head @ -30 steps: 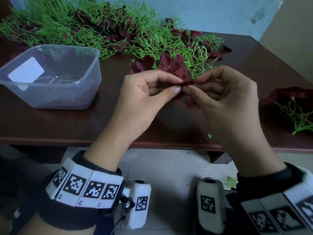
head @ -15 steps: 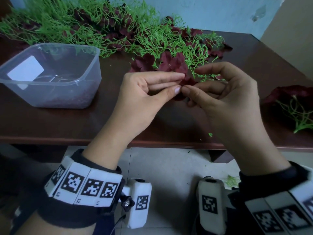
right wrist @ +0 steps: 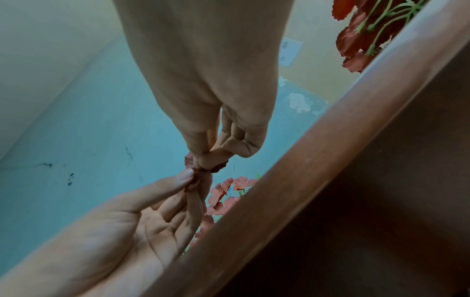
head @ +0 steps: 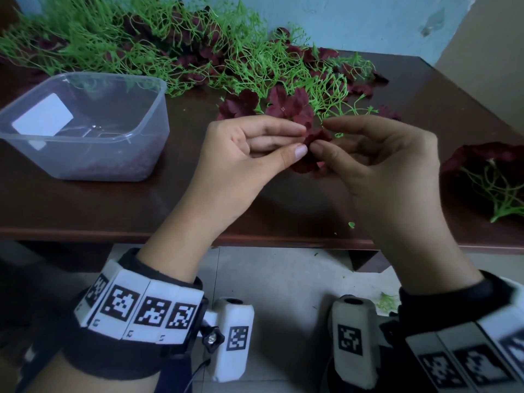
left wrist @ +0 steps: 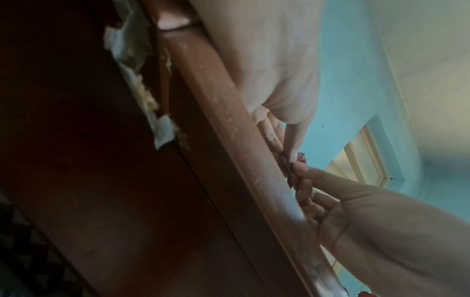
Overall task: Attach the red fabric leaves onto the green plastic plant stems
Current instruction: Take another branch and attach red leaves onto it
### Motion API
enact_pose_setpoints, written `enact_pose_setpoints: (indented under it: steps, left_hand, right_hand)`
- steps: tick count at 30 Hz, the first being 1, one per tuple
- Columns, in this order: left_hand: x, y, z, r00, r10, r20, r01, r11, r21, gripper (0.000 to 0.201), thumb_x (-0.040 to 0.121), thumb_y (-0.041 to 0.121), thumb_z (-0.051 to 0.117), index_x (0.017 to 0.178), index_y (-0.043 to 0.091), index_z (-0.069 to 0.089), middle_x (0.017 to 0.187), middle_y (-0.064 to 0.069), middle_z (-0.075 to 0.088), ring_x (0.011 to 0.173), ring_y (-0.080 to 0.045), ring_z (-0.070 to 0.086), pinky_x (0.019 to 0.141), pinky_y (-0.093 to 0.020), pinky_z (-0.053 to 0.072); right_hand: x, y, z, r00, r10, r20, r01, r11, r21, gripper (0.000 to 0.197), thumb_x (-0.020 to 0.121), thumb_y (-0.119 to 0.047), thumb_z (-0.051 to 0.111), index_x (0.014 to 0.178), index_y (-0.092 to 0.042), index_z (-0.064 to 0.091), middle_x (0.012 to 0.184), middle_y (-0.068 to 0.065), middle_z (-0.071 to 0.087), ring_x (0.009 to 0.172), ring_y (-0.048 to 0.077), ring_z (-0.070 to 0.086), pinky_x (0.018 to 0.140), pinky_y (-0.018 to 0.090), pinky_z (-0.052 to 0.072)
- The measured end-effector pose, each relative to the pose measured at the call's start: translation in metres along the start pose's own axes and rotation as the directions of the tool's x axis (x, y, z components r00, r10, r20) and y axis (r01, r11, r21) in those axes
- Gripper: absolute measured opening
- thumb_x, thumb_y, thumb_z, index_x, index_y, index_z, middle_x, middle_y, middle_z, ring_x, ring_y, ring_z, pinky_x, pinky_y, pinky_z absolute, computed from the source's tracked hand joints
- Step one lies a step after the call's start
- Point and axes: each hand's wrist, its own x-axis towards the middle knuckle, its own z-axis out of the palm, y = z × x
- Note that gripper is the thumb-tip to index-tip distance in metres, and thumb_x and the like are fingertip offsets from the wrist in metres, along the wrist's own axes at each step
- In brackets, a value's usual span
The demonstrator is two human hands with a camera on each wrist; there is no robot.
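Dark red fabric leaf [head: 310, 154] is pinched by both hands, left hand [head: 249, 154] and right hand [head: 377, 163], above the tabletop's [head: 85, 205] near edge, probably to open it for a stem.

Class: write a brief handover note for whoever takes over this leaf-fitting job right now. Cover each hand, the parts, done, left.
Left hand: pinches red fabric leaf.
Right hand: pinches the same leaf, above the table.
Green plastic stems: heaped at the back, some already with leaves. One leafed sprig lies right.
Clear tub: left.
Left: fit this leaf on a stem; many stems look bare.
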Motion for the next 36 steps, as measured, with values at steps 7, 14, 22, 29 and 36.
enact_pose_setpoints:
  steps: [7, 14, 22, 29, 36]
  left_hand:
    - [0.001, -0.001, 0.001, 0.997, -0.071, 0.0, 0.07, 0.991, -0.113, 0.023, 0.084, -0.009, 0.074, 0.099, 0.008, 0.073, 0.088, -0.002, 0.08, 0.088, -0.01, 0.076, 0.079, -0.019, 0.056]
    - [0.0, 0.0, 0.001, 0.991, -0.123, -0.049, 0.113, 0.978, -0.176, 0.023, 0.079, -0.008, 0.077, 0.097, 0.006, 0.075, 0.091, -0.009, 0.08, 0.09, -0.017, 0.077, 0.078, -0.023, 0.058]
    - [0.0, 0.001, 0.0, 0.995, -0.051, -0.086, 0.04, 0.992, -0.117, 0.022, 0.081, -0.006, 0.078, 0.097, 0.008, 0.074, 0.089, -0.005, 0.08, 0.089, -0.013, 0.076, 0.08, -0.021, 0.056]
    - [0.003, -0.003, -0.001, 0.929, 0.335, -0.158, -0.202, 0.816, 0.542, 0.029, 0.085, -0.004, 0.068, 0.106, 0.015, 0.072, 0.105, 0.004, 0.067, 0.101, -0.009, 0.066, 0.09, -0.019, 0.05]
    - [0.012, -0.017, -0.005, 0.963, 0.261, 0.067, -0.204, 0.547, 0.812, 0.045, 0.085, 0.018, 0.076, 0.13, 0.015, 0.068, 0.129, 0.0, 0.064, 0.136, -0.024, 0.043, 0.12, -0.035, 0.032]
  right_hand:
    - [0.0, 0.006, 0.0, 0.983, -0.173, -0.058, 0.153, 0.953, -0.26, 0.009, 0.08, -0.017, 0.082, 0.088, -0.015, 0.079, 0.074, -0.001, 0.074, 0.065, 0.01, 0.07, 0.063, 0.031, 0.058]
    - [0.001, 0.008, 0.003, 0.974, -0.224, -0.027, 0.198, 0.906, -0.375, 0.008, 0.085, -0.019, 0.076, 0.083, -0.011, 0.075, 0.071, 0.002, 0.07, 0.063, 0.014, 0.066, 0.061, 0.032, 0.053]
    - [-0.002, 0.01, 0.011, 0.969, -0.237, 0.064, 0.235, 0.816, -0.528, 0.01, 0.095, -0.02, 0.061, 0.093, -0.011, 0.059, 0.094, 0.002, 0.053, 0.086, 0.023, 0.05, 0.074, 0.022, 0.029]
    - [0.006, 0.013, 0.004, 0.996, -0.019, 0.088, 0.058, 0.881, -0.469, 0.004, 0.093, -0.016, 0.064, 0.092, -0.015, 0.068, 0.082, -0.001, 0.07, 0.078, 0.017, 0.066, 0.074, 0.037, 0.053]
    - [0.004, 0.019, -0.001, 0.997, 0.067, 0.049, -0.039, 0.9, -0.434, 0.009, 0.089, -0.019, 0.068, 0.085, -0.017, 0.076, 0.07, 0.0, 0.072, 0.067, 0.02, 0.069, 0.068, 0.044, 0.057]
